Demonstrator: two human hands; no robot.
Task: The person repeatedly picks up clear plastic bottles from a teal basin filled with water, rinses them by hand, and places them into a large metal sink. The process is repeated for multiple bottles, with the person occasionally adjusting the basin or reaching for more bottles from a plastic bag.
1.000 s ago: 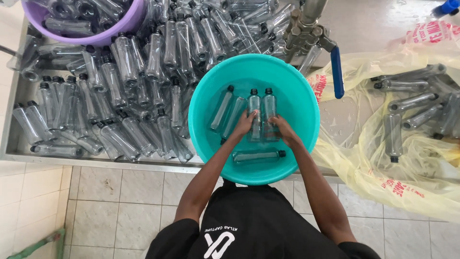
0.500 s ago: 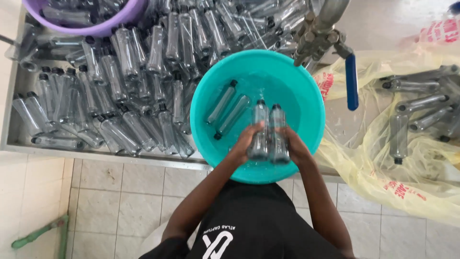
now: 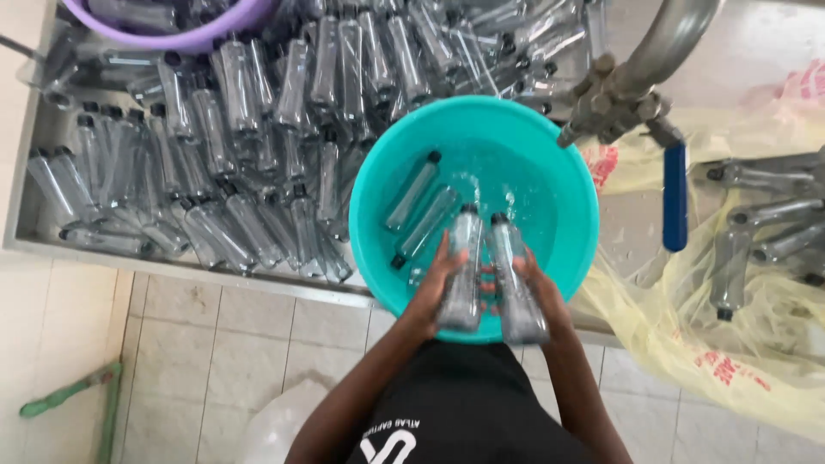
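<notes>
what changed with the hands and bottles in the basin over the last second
Each hand took a bottle from the teal basin and lifted it toward the body: left hand grips one bottle, right hand the other bottle. Two bottles stay lying in the water.

Purple tub [image 3: 185, 34] (top left); blue-handled valve [image 3: 675, 196]; yellow plastic sheet [image 3: 687, 344].

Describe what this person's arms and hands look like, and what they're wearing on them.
Both arms are bare from the upper arm down: no long sleeves, gloves, watch or bracelets show. The left hand and right hand are bare too, with no rings that can be made out. The only clothing in view is a black top with white print.
</notes>
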